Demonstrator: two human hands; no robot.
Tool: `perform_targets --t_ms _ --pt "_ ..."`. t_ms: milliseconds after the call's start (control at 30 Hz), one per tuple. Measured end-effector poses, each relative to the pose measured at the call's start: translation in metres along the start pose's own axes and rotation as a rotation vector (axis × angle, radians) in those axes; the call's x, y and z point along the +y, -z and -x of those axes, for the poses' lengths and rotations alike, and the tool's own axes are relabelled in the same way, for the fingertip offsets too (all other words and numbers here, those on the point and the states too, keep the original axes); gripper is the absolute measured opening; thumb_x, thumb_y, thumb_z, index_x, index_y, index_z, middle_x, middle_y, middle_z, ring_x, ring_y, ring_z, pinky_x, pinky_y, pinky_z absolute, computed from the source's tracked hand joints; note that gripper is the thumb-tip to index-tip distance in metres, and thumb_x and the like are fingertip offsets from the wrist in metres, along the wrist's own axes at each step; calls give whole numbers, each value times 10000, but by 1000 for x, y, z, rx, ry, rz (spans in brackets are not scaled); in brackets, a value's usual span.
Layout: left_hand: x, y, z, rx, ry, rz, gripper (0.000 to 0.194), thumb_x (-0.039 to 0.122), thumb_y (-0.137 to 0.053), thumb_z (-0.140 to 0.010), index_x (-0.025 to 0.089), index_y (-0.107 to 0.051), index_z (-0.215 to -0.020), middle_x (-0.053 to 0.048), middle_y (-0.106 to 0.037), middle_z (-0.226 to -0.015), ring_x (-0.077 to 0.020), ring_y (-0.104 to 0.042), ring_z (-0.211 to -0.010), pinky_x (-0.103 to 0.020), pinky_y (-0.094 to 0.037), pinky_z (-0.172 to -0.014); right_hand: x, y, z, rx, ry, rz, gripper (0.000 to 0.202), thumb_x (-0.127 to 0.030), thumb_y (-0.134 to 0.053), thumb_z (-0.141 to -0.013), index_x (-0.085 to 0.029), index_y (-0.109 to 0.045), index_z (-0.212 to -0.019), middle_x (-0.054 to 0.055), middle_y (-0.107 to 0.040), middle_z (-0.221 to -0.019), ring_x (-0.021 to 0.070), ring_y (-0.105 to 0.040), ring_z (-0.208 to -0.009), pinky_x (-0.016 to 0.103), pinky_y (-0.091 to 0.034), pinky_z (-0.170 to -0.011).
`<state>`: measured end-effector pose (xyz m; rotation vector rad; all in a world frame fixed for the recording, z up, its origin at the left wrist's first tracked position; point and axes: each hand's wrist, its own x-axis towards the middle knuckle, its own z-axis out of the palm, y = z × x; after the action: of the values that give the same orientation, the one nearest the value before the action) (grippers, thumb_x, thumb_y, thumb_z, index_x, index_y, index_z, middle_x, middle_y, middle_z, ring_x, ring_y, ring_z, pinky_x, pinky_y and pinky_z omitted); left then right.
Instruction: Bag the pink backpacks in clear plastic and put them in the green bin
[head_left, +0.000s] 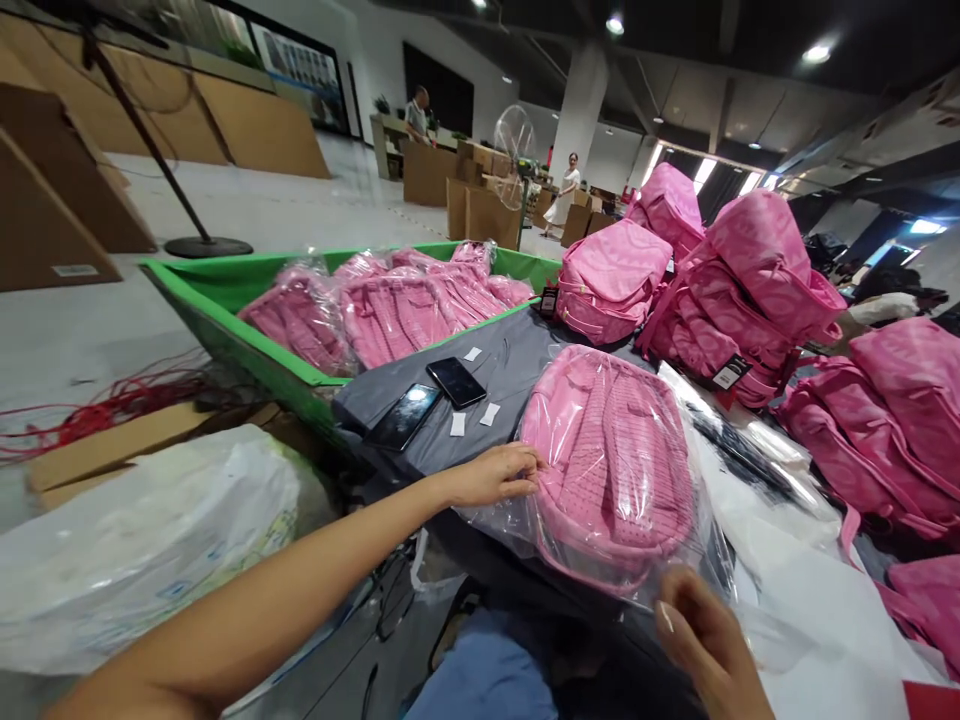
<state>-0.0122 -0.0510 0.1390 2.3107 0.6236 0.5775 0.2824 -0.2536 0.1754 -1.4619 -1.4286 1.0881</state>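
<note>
A pink backpack [611, 460] lies straps up inside a clear plastic bag [499, 518] on the dark-covered table. At the bag's left edge is my left hand [499, 475], its fingers pinched on the plastic. My right hand [701, 635] is by the near right corner of the bag, slightly blurred. Its fingers are curled closed, and what they hold, if anything, is hidden. Two black phones, one nearer [406, 416] and one farther [457, 382], rest left of the backpack beside small white slips [490, 414].
A green-rimmed bin [300, 370] holds several bagged pink backpacks. Unbagged backpacks [750, 280] are piled to the right, beside loose plastic bags [780, 470]. A white plastic sack [150, 540] sits on the left. Two people [562, 195] are far off, among cardboard boxes.
</note>
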Motion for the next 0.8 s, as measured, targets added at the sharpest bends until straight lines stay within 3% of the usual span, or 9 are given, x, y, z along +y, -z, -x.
perform_targets --t_ms 67,133,233,333,467,600,633,700,800 --pt "0 1 -1 -1 -1 -16 230 384 -549 -984 210 -580 -838 -75 -673 -1171 -230 -608 -1125 -350 -444 -1003 -25 -17 -49 -272 164 215 433 -607 -576 -954 -213 -503 -790 -32 -440 -672 116 -386 -593 256 -300 -556" --pt "0 0 -2 7 -4 -25 203 355 -562 -973 212 -575 -831 -69 -675 -1144 -230 -611 -1106 -343 -448 -982 -48 -35 -92 -420 279 508 296 -453 -558 -987 -208 -522 -824 -46 -446 -657 114 -372 -593 262 -263 -583" --pt "-1 -2 -2 18 -6 -30 186 346 -576 -962 212 -574 -834 -65 -674 -1100 -233 -615 -1061 -338 -453 -948 -66 -58 -134 -456 283 949 104 -250 -616 -963 -210 -571 -878 -56 -497 -634 118 -418 -599 273 -216 -606" --pt "-3 -4 -2 23 -10 -35 194 357 -565 -971 209 -569 -844 -71 -666 -1093 -239 -611 -1048 -348 -442 -954 -70 -69 -155 -459 160 1135 121 -238 -727 -906 -218 -607 -914 -31 -631 -734 140 -540 -692 266 -212 -605" --pt "-5 -6 -3 19 -18 -39 191 353 -548 -983 206 -559 -861 -84 -659 -1102 -247 -602 -1062 -356 -429 -965 -71 -53 -165 -283 45 1157 311 -315 -819 -821 -222 -594 -1015 -12 -682 -795 171 -600 -731 250 -235 -585" --pt "-6 -5 -4 12 -40 -32 214 359 -539 -992 200 -547 -848 -84 -656 -1081 -239 -605 -1041 -345 -429 -951 -69 -37 -146 58 79 1157 111 -250 -674 -923 -199 -576 -915 8 -671 -751 163 -592 -659 253 -267 -578" --pt "-6 -5 -4 10 -45 -31 223 364 -538 -994 200 -545 -844 -80 -656 -1076 -235 -604 -1037 -341 -428 -950 -66 -40 -138 75 128 1137 96 -245 -647 -939 -200 -575 -895 4 -668 -736 160 -600 -652 250 -287 -585" --pt "-6 -4 -4 7 -50 -26 243 379 -534 -999 200 -544 -836 -74 -657 -1075 -226 -601 -1029 -331 -427 -942 -59 -54 -122 -24 236 1109 96 -270 -645 -940 -208 -588 -893 6 -688 -765 166 -644 -693 246 -340 -611" --pt "-8 -5 -4 -2 -37 -17 257 401 -524 -1004 200 -555 -848 -71 -655 -1080 -220 -589 -1026 -327 -424 -946 -46 -86 -115 -161 227 1230 122 -294 -664 -914 -205 -625 -988 65 -740 -947 231 -713 -880 269 -396 -638"
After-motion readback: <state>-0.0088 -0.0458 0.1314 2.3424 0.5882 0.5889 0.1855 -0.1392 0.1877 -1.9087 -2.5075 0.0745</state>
